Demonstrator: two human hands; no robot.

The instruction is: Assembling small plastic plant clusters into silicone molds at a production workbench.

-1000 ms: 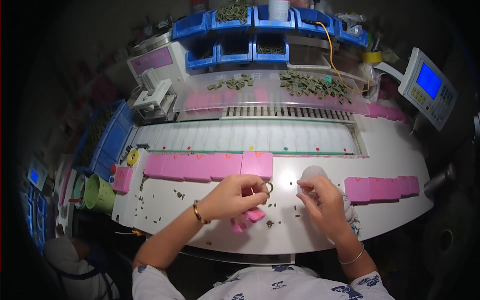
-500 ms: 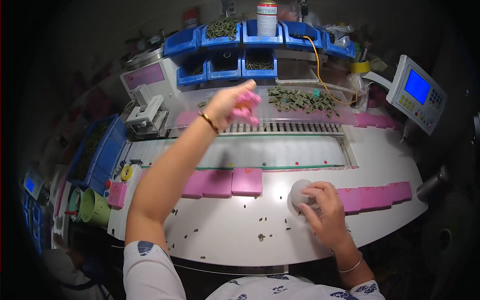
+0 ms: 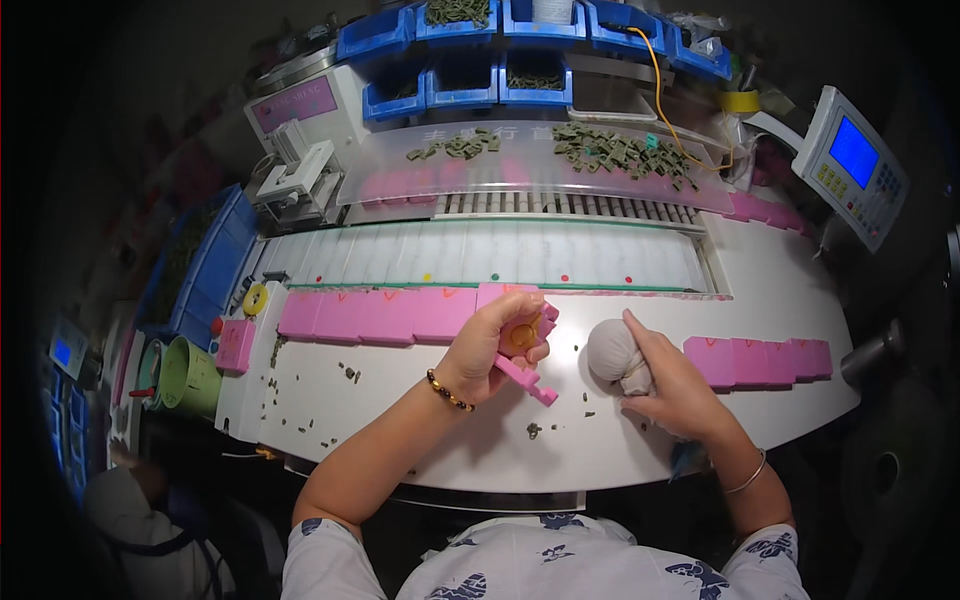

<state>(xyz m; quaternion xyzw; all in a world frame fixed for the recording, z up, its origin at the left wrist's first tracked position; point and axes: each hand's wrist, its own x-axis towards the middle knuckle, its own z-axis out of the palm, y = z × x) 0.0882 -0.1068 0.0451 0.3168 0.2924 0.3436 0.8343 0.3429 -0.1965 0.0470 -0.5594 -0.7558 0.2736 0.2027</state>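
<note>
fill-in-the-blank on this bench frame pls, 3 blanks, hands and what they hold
1. The left hand grips a small mould coloured ____.
2. The right hand rests on a grey cloth ____, tied into a round ball.
3. The bead bracelet sits on the ____ wrist.

Missing words: pink; pouch; left

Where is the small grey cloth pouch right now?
In the head view, the small grey cloth pouch sits on the white worktable, right of centre, under the right hand, between the left hand and a row of pink blocks.
</note>
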